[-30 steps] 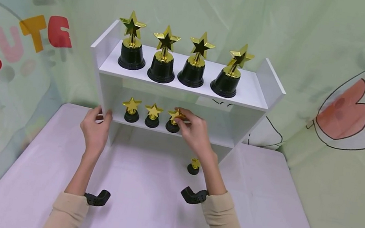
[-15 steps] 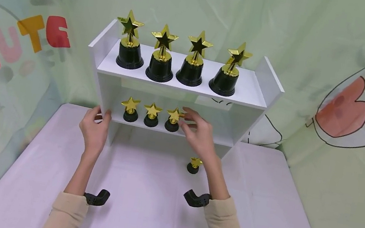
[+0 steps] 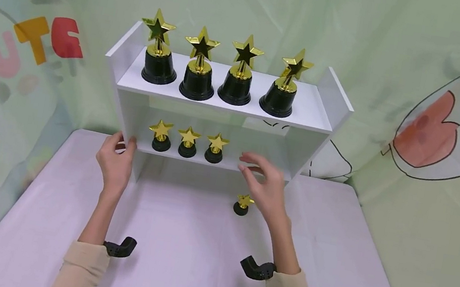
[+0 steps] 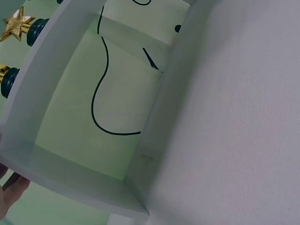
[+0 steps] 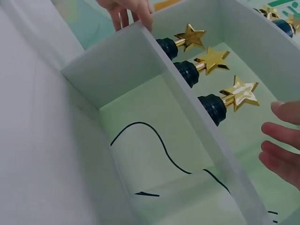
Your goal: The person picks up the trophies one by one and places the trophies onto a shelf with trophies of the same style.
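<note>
Holding the white shelf (image 3: 226, 108) by its left side wall with the left hand (image 3: 114, 165), fingers (image 5: 140, 11) curled over the front edge of that wall, thumb side toward the desk (image 3: 176, 255). Right hand (image 3: 266, 187) hovering loose just in front of the lower shelf board, fingers (image 5: 281, 136) spread and relaxed, gripping nothing.

Sitting on the lower board: three small star trophies in a row, left one (image 3: 161, 135), middle one (image 3: 188, 141), right one (image 3: 216, 147). Right one standing upright just left of the right hand's fingertips, near but not touching, a clear gap between them in the wrist view too (image 5: 229, 98).

Standing on the desk: a fourth small trophy (image 3: 242, 204), upright, just below and beside the right hand's palm, partly tucked behind it. Can't tell whether touching the hand or not, looking like a hair apart.

Lining the top board: four big star trophies with black bases, far left (image 3: 157, 52), then (image 3: 199, 66), then (image 3: 239, 72), then the rightmost (image 3: 282, 89), that last one turned a bit.

Wearing beige sleeves (image 3: 79, 265) and black wrist mounts (image 3: 257, 270) on both arms. Hanging behind everything: a pale green cloth backdrop (image 3: 427, 69) with cartoon drawings and coloured letters.
</note>
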The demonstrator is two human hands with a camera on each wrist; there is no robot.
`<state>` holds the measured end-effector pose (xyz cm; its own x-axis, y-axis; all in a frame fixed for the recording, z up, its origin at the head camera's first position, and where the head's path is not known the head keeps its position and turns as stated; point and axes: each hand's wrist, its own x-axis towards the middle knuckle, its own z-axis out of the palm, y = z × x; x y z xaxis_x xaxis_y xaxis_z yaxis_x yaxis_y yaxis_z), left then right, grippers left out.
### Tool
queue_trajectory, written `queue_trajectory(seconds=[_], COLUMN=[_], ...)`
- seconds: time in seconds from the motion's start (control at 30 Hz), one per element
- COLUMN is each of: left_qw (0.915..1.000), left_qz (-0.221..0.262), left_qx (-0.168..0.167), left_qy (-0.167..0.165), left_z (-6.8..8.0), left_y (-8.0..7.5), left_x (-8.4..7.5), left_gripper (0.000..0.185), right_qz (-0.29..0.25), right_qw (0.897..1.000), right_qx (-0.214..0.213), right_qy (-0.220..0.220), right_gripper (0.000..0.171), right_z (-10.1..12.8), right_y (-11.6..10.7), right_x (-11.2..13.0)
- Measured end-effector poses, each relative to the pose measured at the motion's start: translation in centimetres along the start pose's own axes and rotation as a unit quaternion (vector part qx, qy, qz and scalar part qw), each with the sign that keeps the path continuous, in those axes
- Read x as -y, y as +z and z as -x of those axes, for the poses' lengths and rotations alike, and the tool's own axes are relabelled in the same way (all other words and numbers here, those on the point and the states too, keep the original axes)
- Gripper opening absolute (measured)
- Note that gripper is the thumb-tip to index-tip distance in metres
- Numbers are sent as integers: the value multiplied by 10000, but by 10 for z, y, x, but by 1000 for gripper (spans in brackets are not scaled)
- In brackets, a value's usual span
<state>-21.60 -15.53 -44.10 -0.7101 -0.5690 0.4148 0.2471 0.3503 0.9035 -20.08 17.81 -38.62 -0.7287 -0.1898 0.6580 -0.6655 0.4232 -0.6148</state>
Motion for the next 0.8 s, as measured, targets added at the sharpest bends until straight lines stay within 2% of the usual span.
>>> queue_trajectory(seconds=[0.17, 0.43, 0.57, 0.7, 0.8], left_qw=[10000, 10000, 10000, 10000, 10000], left_qz=[12, -30, -23, -17, 2], left_qx=[-11, -29, -5, -6, -4], left_qy=[-4, 71, 76, 30, -3], left_z=[0, 0, 0, 0, 0], left_y=[0, 0, 1, 1, 1], left_x=[0, 0, -1, 0, 1], left_gripper=[25, 24, 24, 23, 24], right_qz=[-108, -106, -72, -102, 22], right_qw=[9999, 9992, 9984, 9943, 9888], right_qx=[-117, -125, -156, -179, -214], right_qy=[-17, 353, 545, 1047, 1476], right_gripper=[25, 27, 24, 20, 22], right_z=[21, 54, 60, 64, 70], right_y=[-3, -4, -3, 0, 4], right_x=[-3, -18, -13, -12, -21])
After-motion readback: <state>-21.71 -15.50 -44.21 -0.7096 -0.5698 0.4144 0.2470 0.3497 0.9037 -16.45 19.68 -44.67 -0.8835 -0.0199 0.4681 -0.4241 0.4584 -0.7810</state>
